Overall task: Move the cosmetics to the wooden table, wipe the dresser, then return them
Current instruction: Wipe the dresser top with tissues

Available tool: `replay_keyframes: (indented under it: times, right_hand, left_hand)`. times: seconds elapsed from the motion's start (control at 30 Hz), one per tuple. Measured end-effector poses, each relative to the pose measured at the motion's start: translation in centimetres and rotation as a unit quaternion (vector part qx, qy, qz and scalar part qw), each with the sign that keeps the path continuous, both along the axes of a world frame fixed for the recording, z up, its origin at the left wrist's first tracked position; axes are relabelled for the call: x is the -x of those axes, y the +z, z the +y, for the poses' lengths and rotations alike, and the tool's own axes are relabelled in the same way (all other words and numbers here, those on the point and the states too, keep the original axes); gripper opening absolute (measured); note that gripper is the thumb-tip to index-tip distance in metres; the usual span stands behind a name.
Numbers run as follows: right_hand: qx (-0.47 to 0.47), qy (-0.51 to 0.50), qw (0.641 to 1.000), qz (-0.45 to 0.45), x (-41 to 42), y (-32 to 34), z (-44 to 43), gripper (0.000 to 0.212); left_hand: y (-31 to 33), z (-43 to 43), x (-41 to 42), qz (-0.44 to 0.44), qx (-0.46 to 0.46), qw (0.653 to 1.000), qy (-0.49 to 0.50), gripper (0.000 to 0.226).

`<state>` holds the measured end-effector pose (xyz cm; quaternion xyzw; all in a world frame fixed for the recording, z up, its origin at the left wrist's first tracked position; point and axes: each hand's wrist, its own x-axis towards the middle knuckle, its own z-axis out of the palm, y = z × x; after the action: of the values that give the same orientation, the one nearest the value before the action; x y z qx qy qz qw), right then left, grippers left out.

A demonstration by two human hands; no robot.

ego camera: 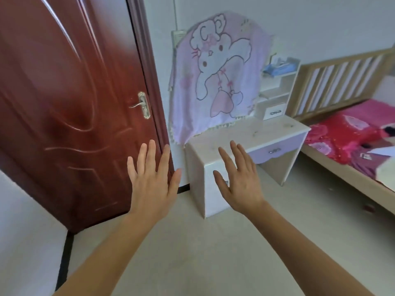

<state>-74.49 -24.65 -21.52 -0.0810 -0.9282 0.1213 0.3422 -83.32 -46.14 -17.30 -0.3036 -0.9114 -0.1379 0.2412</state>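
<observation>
- We hold our left hand (152, 178) out ahead of us with its back toward the camera. Its fingers (152, 150) are straight and spread apart, and they grip nothing.
- Our right hand (239, 180) is raised the same way just beside it. Its fingers (235, 150) are straight, slightly fanned and hold nothing.
- The two hands are near each other but apart, with the thumbs pointing inward.
- The dresser (252, 133) stands against the white wall, between the door (70, 103) and the bed (352, 142). Its pale wood-grain surface shows bare where we can see it.
- In this view our right hand overlaps the dresser's near left corner and side panel. We cannot tell whether it touches them.
- A lavender drawer (275, 149) with a metal pull sits under the surface at the front.
- A pink cartoon blanket (218, 77) hangs over the upright back of the dresser, and its lower edge reaches the surface.
- To the right of the blanket, small white shelves (277, 92) rise in steps above a little drawer (274, 112). Blue items (280, 68) lie on the top shelf, too blurred to name.
- The red-brown door has a silver handle (141, 104), and our left hand shows in front of the door's lower edge.
- The bed has a slatted wooden headboard (342, 82) and red and pink bedding.
- The floor (192, 242) beneath our forearms is light grey.
</observation>
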Motion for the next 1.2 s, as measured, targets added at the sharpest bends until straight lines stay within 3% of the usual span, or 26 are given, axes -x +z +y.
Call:
replay_keyframes:
  times: [0.23, 0.43, 1.2]
  right_hand:
    - [-0.005, -0.074, 0.997, -0.038, -4.1, 0.2, 17.9, 0.059]
    - [-0.003, -0.109, 0.992, -0.056, -3.3, 1.1, 29.4, 0.060]
    - [-0.049, -0.178, 0.981, -0.060, 21.2, 3.2, 67.8, 0.060]
  left_hand:
    - [-0.1, 19.8, -1.1, -0.010, 0.004, 0.997, -0.071, 0.063]
    - [0.1, 31.3, 1.1, 0.014, 0.016, 0.993, -0.119, 0.063]
    - [1.8, 69.7, 31.3, 0.011, -0.019, 0.984, -0.176, 0.063]
